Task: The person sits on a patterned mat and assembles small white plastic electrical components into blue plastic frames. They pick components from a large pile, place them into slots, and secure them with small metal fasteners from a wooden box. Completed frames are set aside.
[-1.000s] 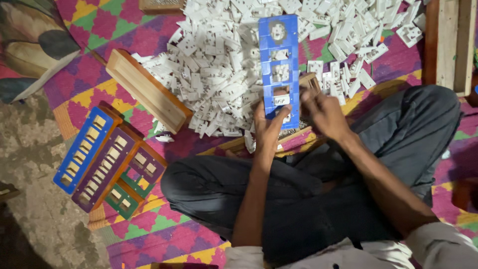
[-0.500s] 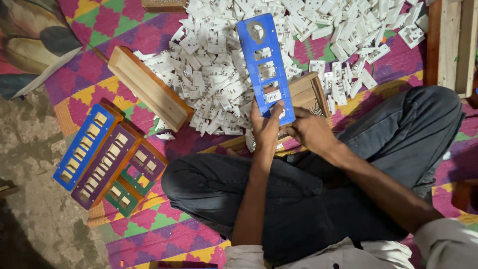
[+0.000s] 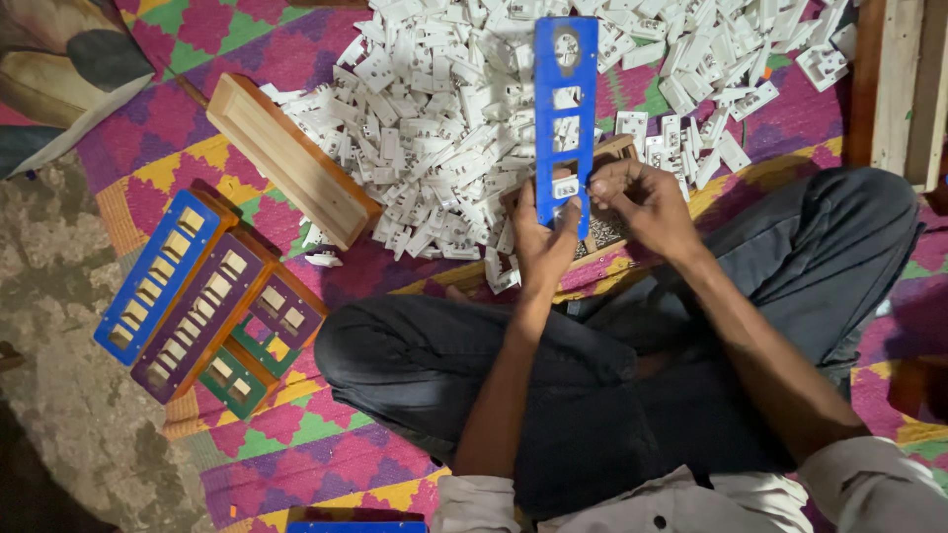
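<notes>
The blue slotted frame (image 3: 564, 109) has swung from its tilt to stand straight up over the pile of white plastic parts (image 3: 464, 128). From my head camera, my left hand (image 3: 541, 237) is closed around its lower end, while my right hand (image 3: 637, 197) pinches shut at the bottom edge (what it grips is hidden). Filled frames (image 3: 197, 296) lie stacked on the mat (image 3: 178, 168), well to the left.

A long wooden tray (image 3: 292, 158) lies tilted on the patterned woven mat (image 3: 326, 434), touching the left edge of the pile of white plastic parts (image 3: 434, 118). Near the mat's left edge lies a cluster of slotted frames: blue (image 3: 163, 276), purple (image 3: 205, 316), a shorter purple (image 3: 281, 311) and green (image 3: 232, 375). Wooden boards (image 3: 904, 84) stand at the right edge.
</notes>
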